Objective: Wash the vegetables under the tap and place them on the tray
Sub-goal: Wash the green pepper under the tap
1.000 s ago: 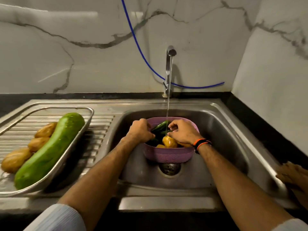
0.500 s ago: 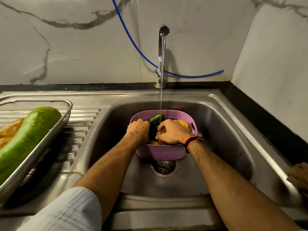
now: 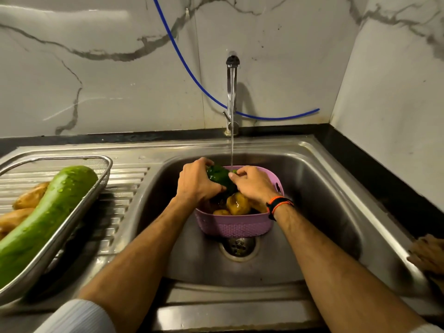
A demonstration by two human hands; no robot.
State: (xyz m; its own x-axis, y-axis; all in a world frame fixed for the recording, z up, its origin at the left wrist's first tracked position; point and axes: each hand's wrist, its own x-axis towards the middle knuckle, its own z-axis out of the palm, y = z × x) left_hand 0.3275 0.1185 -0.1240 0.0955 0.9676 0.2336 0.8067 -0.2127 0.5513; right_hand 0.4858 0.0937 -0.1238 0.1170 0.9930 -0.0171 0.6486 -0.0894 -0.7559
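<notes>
Cucumber: dark green, glossy, wet skin, elongated, held over the far rim of a lilac basket in the sink. Left hand wraps its near end, fingers curled round it; right hand pinches the far end with thumb and fingertips. Water stream from the tap falls thin and straight, landing just beside the right fingertips at the cucumber's tip.

Basket is soft-looking plastic, woven-pattern embossed wall, rounded-square shape, slot handle on the right side. Inside it: yellow-brown potatoes, lumpy, wet and shiny, below the hands. Basket sits over the round perforated drain.

Sink is brushed stainless steel, rounded-corner bowl, with a ribbed drainboard to the left. On the drainboard a steel mesh tray, rectangular, wire rim, tilted. In the tray: a long pale-green bottle gourd, smooth, beaded with droplets, lying diagonally; brown potatoes beside it on the left, touching it.

Right wrist carries a black and orange band. White ribbed sleeve on the left arm. Wall is white marble-look with grey veins; a blue hose runs across it behind the tap. Another person's hand rests on the sink's right rim.
</notes>
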